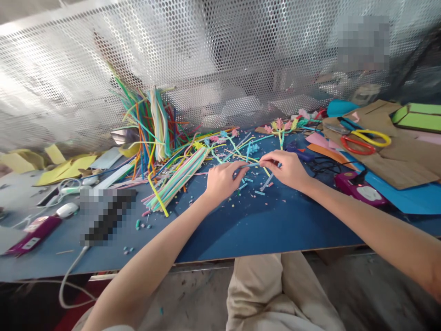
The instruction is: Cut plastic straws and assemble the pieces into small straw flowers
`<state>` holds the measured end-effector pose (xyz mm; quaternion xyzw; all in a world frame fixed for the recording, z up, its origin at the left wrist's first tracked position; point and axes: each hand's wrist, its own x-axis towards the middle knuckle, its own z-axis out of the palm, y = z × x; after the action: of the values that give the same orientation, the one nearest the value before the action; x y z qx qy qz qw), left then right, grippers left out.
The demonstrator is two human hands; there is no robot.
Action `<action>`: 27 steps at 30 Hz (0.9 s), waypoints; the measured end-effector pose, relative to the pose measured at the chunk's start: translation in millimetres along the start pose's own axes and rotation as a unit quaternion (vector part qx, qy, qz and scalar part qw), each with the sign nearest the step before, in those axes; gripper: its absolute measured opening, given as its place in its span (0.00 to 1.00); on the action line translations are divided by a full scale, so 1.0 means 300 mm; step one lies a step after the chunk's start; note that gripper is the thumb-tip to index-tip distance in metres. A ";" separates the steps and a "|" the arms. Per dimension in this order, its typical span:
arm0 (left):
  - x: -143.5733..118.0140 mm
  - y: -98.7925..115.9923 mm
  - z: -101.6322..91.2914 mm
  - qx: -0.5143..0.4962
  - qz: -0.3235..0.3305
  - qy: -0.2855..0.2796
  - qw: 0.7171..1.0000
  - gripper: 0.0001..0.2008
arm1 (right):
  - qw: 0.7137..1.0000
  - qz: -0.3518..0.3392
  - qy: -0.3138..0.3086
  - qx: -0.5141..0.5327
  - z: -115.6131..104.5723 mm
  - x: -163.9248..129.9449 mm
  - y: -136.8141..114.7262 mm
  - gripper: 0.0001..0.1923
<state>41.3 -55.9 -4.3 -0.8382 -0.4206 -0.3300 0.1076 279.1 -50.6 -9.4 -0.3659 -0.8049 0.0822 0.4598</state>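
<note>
My left hand [224,180] and my right hand [288,169] face each other above the blue tabletop. Between them runs a short blue pipe cleaner [253,164], pinched at each end by thumb and fingers. Its ends are hidden by the fingertips. Cut blue pieces [260,193] and small scraps lie beneath. Just beyond my hands is a light-blue fuzzy shape [253,148] on a stem. Behind my right hand stands a pipe-cleaner flower sprig [281,126] with pink and yellow heads. To the left of my left hand lies a bundle of pastel pipe cleaners [179,179].
Upright bundles of coloured pipe cleaners [158,124] lean at a perforated metal screen [193,55]. On the right are red-and-yellow-handled scissors [365,140], brown paper [403,151] and a purple power strip [360,187]. A pixelated dark object [110,216] with a cable lies left.
</note>
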 end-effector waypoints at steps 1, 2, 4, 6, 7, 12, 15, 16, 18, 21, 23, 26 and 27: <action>0.003 -0.005 -0.006 -0.003 -0.001 0.000 1.000 0.15 | 1.000 0.010 0.005 0.006 -0.001 0.001 0.003 0.12; 0.005 -0.010 -0.011 -0.007 0.000 0.001 1.000 0.15 | 1.000 0.018 0.008 0.010 -0.001 0.001 0.007 0.12; 0.007 -0.021 -0.016 -0.021 0.008 0.004 1.000 0.14 | 1.000 0.023 0.005 0.017 -0.002 0.002 0.014 0.12; 0.007 -0.032 -0.016 -0.029 0.019 0.004 0.999 0.14 | 0.999 0.019 -0.003 0.025 -0.002 0.001 0.017 0.12; 0.006 -0.036 -0.016 -0.030 0.023 0.004 0.999 0.13 | 0.999 0.017 -0.007 0.030 -0.002 0.001 0.018 0.11; 0.001 -0.044 -0.013 -0.024 0.030 0.015 0.999 0.13 | 0.999 0.011 -0.013 0.037 -0.001 0.000 0.015 0.10; -0.001 -0.045 -0.013 -0.022 0.036 0.016 0.999 0.13 | 0.999 0.012 -0.014 0.036 0.001 0.000 0.014 0.10; -0.002 -0.045 -0.014 -0.020 0.038 0.018 0.999 0.13 | 0.999 0.014 -0.012 0.036 0.001 0.000 0.014 0.10; -0.002 -0.046 -0.016 -0.019 0.040 0.023 0.999 0.13 | 0.999 0.016 -0.005 0.037 0.001 0.000 0.013 0.09; -0.002 -0.046 -0.019 -0.018 0.043 0.026 0.999 0.12 | 0.999 0.012 -0.002 0.038 0.001 -0.001 0.012 0.08; -0.002 -0.045 -0.020 -0.017 0.043 0.023 0.999 0.12 | 0.999 0.005 -0.004 0.037 0.000 -0.001 0.009 0.08; -0.003 -0.042 -0.016 -0.016 0.042 0.021 0.999 0.13 | 0.999 0.003 -0.001 0.035 -0.002 -0.001 0.004 0.08; -0.003 -0.041 -0.014 -0.015 0.043 0.021 0.999 0.13 | 0.999 0.003 0.001 0.033 -0.002 -0.001 0.004 0.08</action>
<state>29.5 -50.8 -2.8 -0.8501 -0.3765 -0.3487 0.1181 280.3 -50.1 -9.9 -0.3528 -0.8004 0.1102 0.4720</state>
